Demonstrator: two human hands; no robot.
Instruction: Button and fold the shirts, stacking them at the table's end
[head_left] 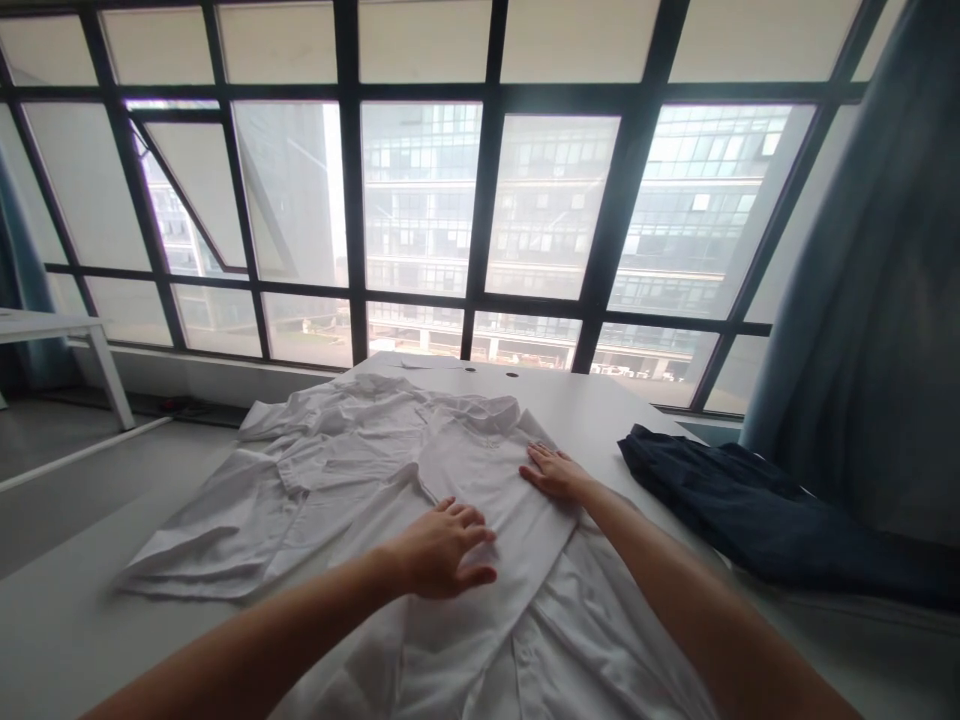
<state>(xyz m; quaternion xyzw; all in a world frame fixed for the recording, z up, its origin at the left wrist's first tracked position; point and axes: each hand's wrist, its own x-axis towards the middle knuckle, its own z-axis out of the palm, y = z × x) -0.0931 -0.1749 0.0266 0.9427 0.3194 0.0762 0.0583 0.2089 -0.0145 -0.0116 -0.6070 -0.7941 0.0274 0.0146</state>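
A white shirt point(315, 480) lies spread on a white table point(592, 405), its collar toward the window and one panel folded across the middle. My left hand point(442, 548) rests flat on that folded panel, fingers stretched and slightly apart. My right hand point(553, 470) lies flat on the shirt's right edge below the collar, fingers extended. Neither hand grips the cloth.
A dark navy garment point(750, 510) lies crumpled on the table's right side. A blue curtain point(870, 300) hangs at right. Large grid windows point(420, 200) stand behind the table. Another white table point(52, 330) stands at far left.
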